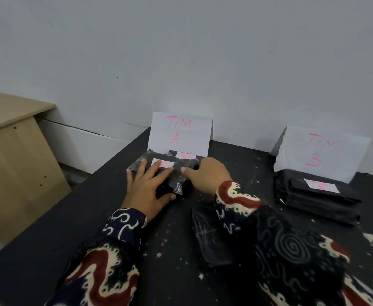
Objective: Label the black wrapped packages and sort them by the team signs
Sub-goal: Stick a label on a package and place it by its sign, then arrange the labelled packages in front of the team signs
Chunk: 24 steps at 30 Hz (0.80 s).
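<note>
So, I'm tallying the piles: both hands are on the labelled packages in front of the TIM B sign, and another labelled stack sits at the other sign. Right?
Not quite. The head view shows the left hand and right hand on the labelled packages in front of the TIM A sign. The other labelled stack sits at the TIM B sign.

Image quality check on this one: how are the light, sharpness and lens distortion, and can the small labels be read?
Head view: dim, flat light, soft overall; wide-angle bending skews the table edge; TIM A sign reads clearly, TIM B sign is fainter; the label by the left hand is a pink blur, unreadable.
</note>
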Motion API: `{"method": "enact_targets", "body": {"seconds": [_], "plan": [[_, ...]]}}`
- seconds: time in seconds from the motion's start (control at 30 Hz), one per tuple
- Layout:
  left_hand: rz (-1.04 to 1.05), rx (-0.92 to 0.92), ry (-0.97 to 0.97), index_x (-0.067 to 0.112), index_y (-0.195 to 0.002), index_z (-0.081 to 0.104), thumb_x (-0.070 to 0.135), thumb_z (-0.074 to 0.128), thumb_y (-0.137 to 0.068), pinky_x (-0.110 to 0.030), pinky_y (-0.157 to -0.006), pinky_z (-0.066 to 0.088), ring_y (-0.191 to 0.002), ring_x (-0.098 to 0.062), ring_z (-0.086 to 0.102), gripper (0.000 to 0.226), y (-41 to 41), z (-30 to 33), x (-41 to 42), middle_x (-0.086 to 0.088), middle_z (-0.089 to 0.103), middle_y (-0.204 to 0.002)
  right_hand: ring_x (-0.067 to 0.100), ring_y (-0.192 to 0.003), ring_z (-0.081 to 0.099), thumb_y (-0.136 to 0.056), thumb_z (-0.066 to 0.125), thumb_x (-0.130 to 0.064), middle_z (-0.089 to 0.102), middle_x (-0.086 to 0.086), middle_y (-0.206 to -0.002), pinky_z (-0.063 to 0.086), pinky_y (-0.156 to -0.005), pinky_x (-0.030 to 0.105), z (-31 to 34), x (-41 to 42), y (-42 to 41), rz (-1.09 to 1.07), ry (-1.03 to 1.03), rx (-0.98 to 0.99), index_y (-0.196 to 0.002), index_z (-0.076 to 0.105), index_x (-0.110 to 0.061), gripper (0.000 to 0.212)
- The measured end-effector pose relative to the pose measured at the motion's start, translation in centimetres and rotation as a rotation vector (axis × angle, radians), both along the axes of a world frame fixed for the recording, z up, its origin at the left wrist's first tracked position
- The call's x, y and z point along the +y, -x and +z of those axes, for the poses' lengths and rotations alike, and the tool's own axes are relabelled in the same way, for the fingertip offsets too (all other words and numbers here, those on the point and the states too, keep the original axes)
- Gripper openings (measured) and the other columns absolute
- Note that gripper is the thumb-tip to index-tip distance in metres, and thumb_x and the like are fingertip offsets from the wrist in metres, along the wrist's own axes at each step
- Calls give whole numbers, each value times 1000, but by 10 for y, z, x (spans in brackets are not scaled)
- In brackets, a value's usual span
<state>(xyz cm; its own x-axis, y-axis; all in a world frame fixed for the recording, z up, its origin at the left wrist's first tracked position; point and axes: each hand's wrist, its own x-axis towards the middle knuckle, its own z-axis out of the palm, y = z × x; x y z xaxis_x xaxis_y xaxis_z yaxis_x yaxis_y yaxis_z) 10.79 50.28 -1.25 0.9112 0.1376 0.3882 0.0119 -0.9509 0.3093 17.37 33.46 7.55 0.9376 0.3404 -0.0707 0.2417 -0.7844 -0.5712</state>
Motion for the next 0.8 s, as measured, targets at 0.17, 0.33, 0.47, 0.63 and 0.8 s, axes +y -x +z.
{"method": "enact_targets", "body": {"seconds": [0.17, 0.33, 0.47, 0.63, 0.8], "plan": [[8, 30, -67, 40, -145, 35, 49, 59, -88, -61, -114, -6, -149, -30, 3, 62, -5, 1, -7, 3, 26, -158, 15, -108, 59, -87, 58, -55, 64, -6, -117, 47, -91, 32, 0, -55, 27, -11, -97, -125, -127, 58, -25, 50], [25, 55, -98, 40, -149, 23, 50, 55, -90, -61, -114, -9, -148, -31, -10, 68, -8, 1, -10, 0, 13, -162, 18, -114, 53, -88, 59, -51, 62, -6, -117, 44, -97, 34, -12, -107, 53, -93, -130, -263, -120, 64, -30, 39], [25, -116, 22, 26, -151, 25, 35, 66, -82, -54, -115, -4, -148, -34, -3, 81, 1, 6, -18, -9, 17, -160, 17, -111, 52, -87, 63, -44, 62, -7, -113, 41, -92, 28, -21, -141, 70, -186, -194, -318, -114, 67, -28, 31], [131, -356, 370, 18, -114, 66, 18, 65, -86, -34, -80, 51, -83, -19, 62, 28, 34, 23, -62, 3, 64, -93, 15, -107, 56, -88, 62, -43, 62, -7, -111, 46, -94, 32, -39, -169, 85, -314, -265, -296, -119, 64, -28, 35], [229, -49, 440, 26, -79, 68, 57, 47, -90, -27, -64, 41, -69, -12, 61, 39, 72, 30, -108, 14, 63, -68, 15, -110, 61, -87, 59, -55, 66, -2, -119, 46, -99, 32, -45, -185, 95, -330, -291, -94, -135, 53, -23, 58]]}}
